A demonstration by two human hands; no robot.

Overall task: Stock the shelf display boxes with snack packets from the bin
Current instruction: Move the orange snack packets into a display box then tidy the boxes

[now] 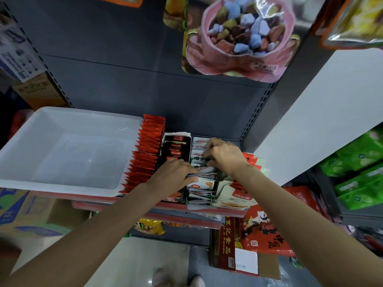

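While I look down at the shelf (186, 208), I see both hands in the display box (204, 205) of white packets (202, 184) near its front right edge. My left hand (174, 172) presses the row with the thumb on one packet. My right hand (224, 155) has its fingers curled into the packets behind. At the left end of the shelf stands the white bin (68, 154); red packets (145, 154) stand in a row just beside it.
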